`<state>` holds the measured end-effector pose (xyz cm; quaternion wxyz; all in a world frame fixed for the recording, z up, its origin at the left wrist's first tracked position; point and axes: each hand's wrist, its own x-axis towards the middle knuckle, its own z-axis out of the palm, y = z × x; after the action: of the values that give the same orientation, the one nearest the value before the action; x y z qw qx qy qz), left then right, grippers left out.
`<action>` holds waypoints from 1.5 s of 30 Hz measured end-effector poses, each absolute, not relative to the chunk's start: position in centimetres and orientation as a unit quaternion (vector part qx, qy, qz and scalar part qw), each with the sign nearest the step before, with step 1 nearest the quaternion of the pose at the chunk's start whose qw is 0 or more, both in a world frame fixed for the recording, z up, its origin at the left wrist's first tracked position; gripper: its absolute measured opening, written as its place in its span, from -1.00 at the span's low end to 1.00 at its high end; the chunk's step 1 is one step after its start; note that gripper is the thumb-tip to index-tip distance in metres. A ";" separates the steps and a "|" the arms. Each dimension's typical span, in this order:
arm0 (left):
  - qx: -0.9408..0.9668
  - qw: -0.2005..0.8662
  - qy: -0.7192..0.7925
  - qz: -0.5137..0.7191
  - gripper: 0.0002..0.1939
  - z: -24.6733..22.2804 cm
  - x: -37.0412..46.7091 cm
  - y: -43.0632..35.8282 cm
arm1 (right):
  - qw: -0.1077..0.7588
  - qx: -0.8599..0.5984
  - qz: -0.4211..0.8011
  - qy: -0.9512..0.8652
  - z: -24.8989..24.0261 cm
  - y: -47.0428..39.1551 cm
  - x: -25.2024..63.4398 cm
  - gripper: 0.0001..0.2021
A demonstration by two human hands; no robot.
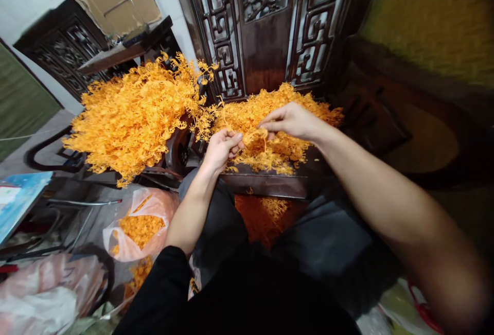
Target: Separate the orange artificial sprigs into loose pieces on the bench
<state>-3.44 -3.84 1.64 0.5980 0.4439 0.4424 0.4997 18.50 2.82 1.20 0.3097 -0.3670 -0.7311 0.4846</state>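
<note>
Orange plastic sprig (259,138) pinched between left hand (221,148) and right hand (292,120)

place: a home room used as a small craft workspace | signs: carved dark wooden screen (266,21), heaps of orange plastic sprigs (135,113) on a wooden bench (270,183), plastic bag (141,227) with same pieces on the floor

Both hands, left (221,148) and right (292,119), pinch close together, arms extended.
</note>
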 end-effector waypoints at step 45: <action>0.463 0.616 0.401 0.496 -0.45 2.3 -3.9 -4.1 | 0.470 -0.268 0.471 -0.697 1.6 -1.2 14.2 -0.67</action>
<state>-3.85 -4.09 2.27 0.6160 0.4627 0.4010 0.4956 14.24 -1.22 1.60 0.4696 -0.2679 -0.6973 0.4706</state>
